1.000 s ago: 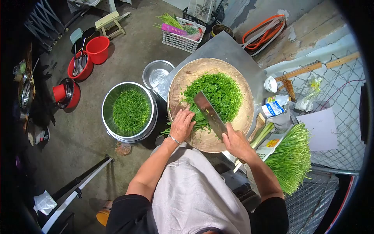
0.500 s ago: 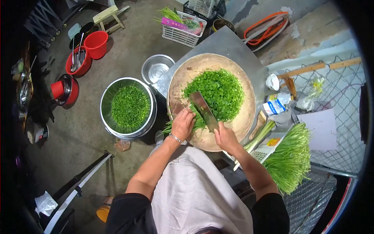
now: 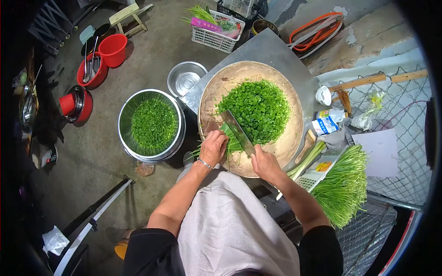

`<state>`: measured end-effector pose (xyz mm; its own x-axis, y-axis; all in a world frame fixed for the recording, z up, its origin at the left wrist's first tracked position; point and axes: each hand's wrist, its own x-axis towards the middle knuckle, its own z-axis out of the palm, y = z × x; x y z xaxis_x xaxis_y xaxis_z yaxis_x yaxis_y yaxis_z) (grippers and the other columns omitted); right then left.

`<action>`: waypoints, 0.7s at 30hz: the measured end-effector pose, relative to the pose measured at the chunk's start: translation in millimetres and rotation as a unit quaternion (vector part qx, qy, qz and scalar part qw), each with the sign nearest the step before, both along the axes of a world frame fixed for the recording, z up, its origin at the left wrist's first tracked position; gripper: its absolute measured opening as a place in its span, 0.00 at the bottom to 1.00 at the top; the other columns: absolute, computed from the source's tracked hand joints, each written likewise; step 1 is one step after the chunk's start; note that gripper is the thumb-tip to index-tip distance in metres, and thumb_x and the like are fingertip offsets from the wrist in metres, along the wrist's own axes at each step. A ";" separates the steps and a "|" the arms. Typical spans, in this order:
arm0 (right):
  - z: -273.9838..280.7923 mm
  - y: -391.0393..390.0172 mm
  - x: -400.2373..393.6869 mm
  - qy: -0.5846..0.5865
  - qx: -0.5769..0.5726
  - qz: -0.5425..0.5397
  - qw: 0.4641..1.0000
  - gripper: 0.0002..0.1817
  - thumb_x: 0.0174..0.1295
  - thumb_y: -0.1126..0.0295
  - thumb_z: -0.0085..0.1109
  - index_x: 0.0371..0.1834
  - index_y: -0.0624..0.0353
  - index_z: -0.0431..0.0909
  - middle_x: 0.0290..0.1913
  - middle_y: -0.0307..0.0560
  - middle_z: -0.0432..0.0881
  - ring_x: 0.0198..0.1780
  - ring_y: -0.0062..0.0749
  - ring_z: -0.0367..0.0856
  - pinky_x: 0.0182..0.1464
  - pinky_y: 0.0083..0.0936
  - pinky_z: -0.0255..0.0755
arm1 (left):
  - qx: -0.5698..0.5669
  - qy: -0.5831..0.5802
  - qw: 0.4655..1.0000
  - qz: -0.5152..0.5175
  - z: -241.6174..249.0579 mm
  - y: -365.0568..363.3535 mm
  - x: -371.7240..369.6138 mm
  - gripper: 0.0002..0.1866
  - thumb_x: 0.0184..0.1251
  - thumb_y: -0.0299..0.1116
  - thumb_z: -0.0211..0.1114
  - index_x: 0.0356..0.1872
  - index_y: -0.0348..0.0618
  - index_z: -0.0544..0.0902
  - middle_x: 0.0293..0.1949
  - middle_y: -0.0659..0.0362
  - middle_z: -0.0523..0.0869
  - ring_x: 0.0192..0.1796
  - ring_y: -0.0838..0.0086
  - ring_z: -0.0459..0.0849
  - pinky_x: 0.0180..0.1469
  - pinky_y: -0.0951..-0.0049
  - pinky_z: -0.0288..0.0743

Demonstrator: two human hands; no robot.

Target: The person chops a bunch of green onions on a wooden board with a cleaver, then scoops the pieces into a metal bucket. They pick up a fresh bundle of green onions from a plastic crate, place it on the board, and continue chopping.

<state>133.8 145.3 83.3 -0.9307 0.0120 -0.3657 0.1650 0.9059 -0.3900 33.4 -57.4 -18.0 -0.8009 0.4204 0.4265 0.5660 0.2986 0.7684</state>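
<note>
My left hand [image 3: 214, 148] presses a bunch of green chives [image 3: 233, 145] onto the round wooden chopping board [image 3: 295, 124], fingers curled over the stalks. The uncut ends stick out below it toward the board's near left edge. In my right hand [image 3: 265, 163] is the handle of a cleaver [image 3: 239, 133]. Its broad blade slants up and left, close beside my left fingertips, between the bunch and a large heap of chopped chives [image 3: 255, 110]. The heap covers the middle of the board. Whether the blade's edge touches the board is hidden.
A steel pot [image 3: 179, 133] of chopped greens stands left of the board, with a metal basin [image 3: 186, 79] behind it. At the right, a big bundle of chives [image 3: 340, 188] leans by a white basket [image 3: 317, 172]. The board rests on a metal table [image 3: 271, 48]. Red tubs [image 3: 113, 49] stand farther left.
The cleaver has shifted slightly left, and its blade now looks narrower. My left hand has moved a little left along the bunch, fingers still curled.
</note>
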 end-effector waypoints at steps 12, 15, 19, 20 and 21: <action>66.3 1.4 -1.9 -0.054 -0.002 -0.002 0.999 0.15 0.75 0.65 0.51 0.54 0.64 0.63 0.28 0.71 0.82 0.34 0.75 0.82 0.38 0.64 0.73 | -0.019 0.007 1.000 0.016 6.1 -5.2 -1.6 0.10 0.53 0.19 0.74 0.35 0.42 0.83 0.37 0.55 0.82 0.42 0.57 0.82 0.45 0.61 0.77; 14.2 -0.2 0.1 -0.048 -0.007 0.006 0.999 0.15 0.76 0.64 0.50 0.53 0.64 0.63 0.30 0.70 0.83 0.35 0.74 0.83 0.39 0.63 0.74 | -0.020 0.004 1.000 0.011 2.5 -6.3 2.0 0.10 0.52 0.18 0.74 0.34 0.42 0.84 0.36 0.55 0.82 0.40 0.57 0.82 0.44 0.62 0.77; -6.7 -0.3 9.9 -0.017 -0.006 -0.031 0.999 0.15 0.76 0.63 0.50 0.53 0.64 0.63 0.30 0.71 0.83 0.36 0.73 0.83 0.38 0.63 0.75 | -0.017 0.001 1.000 0.007 6.0 -8.6 1.6 0.10 0.51 0.18 0.73 0.34 0.41 0.83 0.37 0.54 0.81 0.42 0.57 0.82 0.45 0.61 0.78; -9.0 2.7 10.6 -0.005 -0.018 -0.037 0.999 0.15 0.76 0.63 0.50 0.53 0.64 0.63 0.29 0.71 0.83 0.35 0.73 0.83 0.38 0.63 0.74 | -0.009 0.004 1.000 0.006 8.9 -7.2 -0.7 0.10 0.51 0.18 0.72 0.34 0.40 0.83 0.37 0.54 0.81 0.43 0.56 0.81 0.46 0.60 0.78; -8.6 3.8 11.0 0.006 -0.030 -0.044 0.999 0.15 0.76 0.63 0.50 0.53 0.63 0.63 0.29 0.71 0.82 0.35 0.74 0.83 0.38 0.63 0.74 | -0.005 0.008 1.000 0.014 13.8 -7.1 0.6 0.10 0.51 0.18 0.72 0.34 0.40 0.83 0.37 0.54 0.82 0.43 0.56 0.82 0.46 0.60 0.78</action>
